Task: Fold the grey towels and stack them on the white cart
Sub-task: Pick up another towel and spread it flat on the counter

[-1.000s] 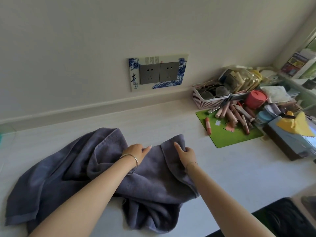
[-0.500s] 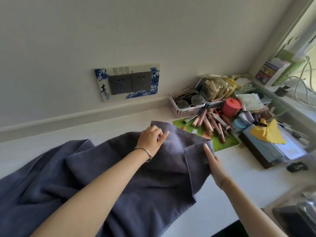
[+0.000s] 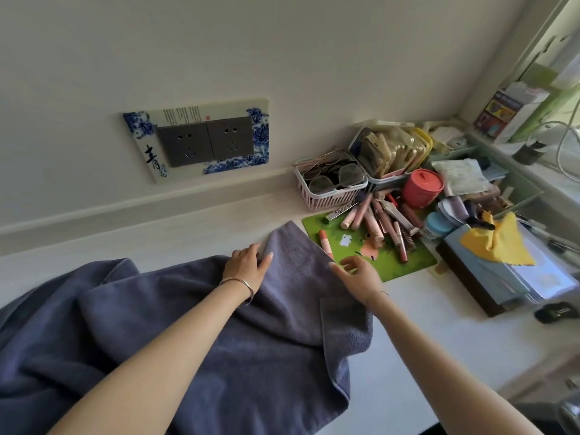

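Head view, step: judged an early fold, with the towel [image 3: 282,356] being spread and squared on the counter [image 3: 439,324]. Nothing was folded or stacked yet.
Towel: grey, rumpled and only partly flat. Its bulk trailed off to the left, and one far corner pointed toward the wall, just beside the green mat [image 3: 392,262].
Left hand [image 3: 246,268]: palm down on the towel near that far corner, thumb out to the right, fingers bent a little. Could not tell whether they nipped cloth or only pressed it.
Right hand [image 3: 357,274]: loose and spread, holding nothing. The thumb tip touched the towel's right edge and the fingers hung over the mat.
Arms: both reached forward across the towel, left forearm lying over its middle.
Next move, a judgement: find two corners, pull the edge straight and smooth out the bunched left side before folding. The tubes [image 3: 386,227] on the mat lay close enough to snag.
Cart: not in view.
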`<action>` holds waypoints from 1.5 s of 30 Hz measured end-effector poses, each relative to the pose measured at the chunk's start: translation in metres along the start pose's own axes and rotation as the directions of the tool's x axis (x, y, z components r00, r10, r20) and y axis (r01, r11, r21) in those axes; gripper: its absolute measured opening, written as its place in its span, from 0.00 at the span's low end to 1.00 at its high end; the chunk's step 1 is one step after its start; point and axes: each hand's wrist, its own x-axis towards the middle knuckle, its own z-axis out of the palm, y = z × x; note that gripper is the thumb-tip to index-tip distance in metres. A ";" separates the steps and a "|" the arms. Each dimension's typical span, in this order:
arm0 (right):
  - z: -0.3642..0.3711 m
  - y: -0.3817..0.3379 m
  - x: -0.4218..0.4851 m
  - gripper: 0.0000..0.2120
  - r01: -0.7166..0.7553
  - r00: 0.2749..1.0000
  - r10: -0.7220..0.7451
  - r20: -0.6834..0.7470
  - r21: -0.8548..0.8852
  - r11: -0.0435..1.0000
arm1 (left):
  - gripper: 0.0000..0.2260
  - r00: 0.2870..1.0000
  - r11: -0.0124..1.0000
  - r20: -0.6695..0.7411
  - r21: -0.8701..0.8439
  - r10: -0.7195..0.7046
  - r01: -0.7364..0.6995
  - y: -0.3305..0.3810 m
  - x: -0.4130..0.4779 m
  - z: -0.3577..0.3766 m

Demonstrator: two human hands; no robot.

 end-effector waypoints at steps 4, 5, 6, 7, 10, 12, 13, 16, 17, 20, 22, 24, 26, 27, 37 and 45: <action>0.018 -0.012 0.002 0.13 0.212 0.966 -0.226 -0.128 -0.117 0.970 | 0.22 0.999 1.000 -0.040 0.005 -0.021 0.021 0.004 0.012 0.010; 0.019 -0.015 0.004 0.15 0.221 0.967 -0.238 -0.088 -0.165 0.961 | 0.22 0.999 0.999 -0.030 -0.005 -0.038 0.038 0.007 0.015 0.010; 0.020 -0.017 0.007 0.18 0.211 0.973 -0.226 -0.039 -0.231 0.950 | 0.22 0.998 0.998 -0.016 -0.014 -0.058 0.058 0.010 0.017 0.010; 0.019 -0.020 0.009 0.21 0.193 0.979 -0.206 -0.008 -0.308 0.932 | 0.20 0.998 0.997 -0.008 -0.024 -0.069 0.069 0.012 0.019 0.010; 0.014 -0.016 0.019 0.27 0.130 0.985 -0.167 -0.046 -0.442 0.887 | 0.16 0.999 0.989 0.013 -0.138 -0.051 0.052 0.018 0.027 0.011; 0.009 -0.009 0.024 0.26 0.104 0.984 -0.161 -0.078 -0.485 0.868 | 0.17 1.000 0.956 0.012 -0.295 -0.006 0.010 0.024 0.030 0.010; 0.006 -0.006 0.024 0.25 0.097 0.986 -0.150 -0.067 -0.505 0.858 | 0.15 0.999 0.931 0.000 -0.364 0.033 -0.030 0.027 0.031 0.008; 0.001 0.006 0.023 0.18 0.117 0.993 -0.121 0.020 -0.450 0.885 | 0.07 0.985 0.845 -0.082 -0.506 0.155 -0.175 0.044 0.033 0.002; -0.001 0.010 0.021 0.14 0.152 0.988 -0.146 0.044 -0.347 0.925 | 0.06 0.975 0.819 -0.123 -0.529 0.186 -0.223 0.051 0.032 -0.001; -0.017 0.018 0.009 0.11 0.201 0.979 -0.204 0.002 0.157 0.967 | 0.05 0.936 0.757 -0.255 -0.555 0.242 -0.347 0.081 0.030 -0.012; -0.043 0.021 0.007 0.09 0.200 0.976 -0.155 -0.154 0.351 0.915 | 0.05 0.907 0.722 -0.326 -0.556 0.267 -0.412 0.105 0.033 -0.019; -0.074 0.027 0.014 0.09 0.194 0.960 -0.090 -0.265 0.400 0.896 | 0.07 0.881 0.728 -0.354 -0.507 0.313 -0.462 0.125 0.042 -0.021; -0.099 0.038 0.027 0.10 0.173 0.956 -0.061 -0.287 0.381 0.908 | 0.10 0.875 0.764 -0.326 -0.437 0.357 -0.475 0.141 0.057 -0.012; -0.106 0.043 0.034 0.11 0.147 0.960 -0.045 -0.278 0.356 0.923 | 0.11 0.876 0.793 -0.305 -0.386 0.374 -0.472 0.145 0.065 -0.006; -0.076 0.069 0.024 0.12 0.450 0.888 -0.459 0.024 -0.247 0.858 | 0.25 0.874 0.864 -0.084 0.222 0.479 -0.452 0.101 0.014 0.096; -0.097 0.074 -0.002 0.29 0.234 0.930 -0.080 0.359 -0.409 0.882 | 0.34 0.916 0.870 0.027 0.303 0.400 -0.389 0.095 0.001 0.111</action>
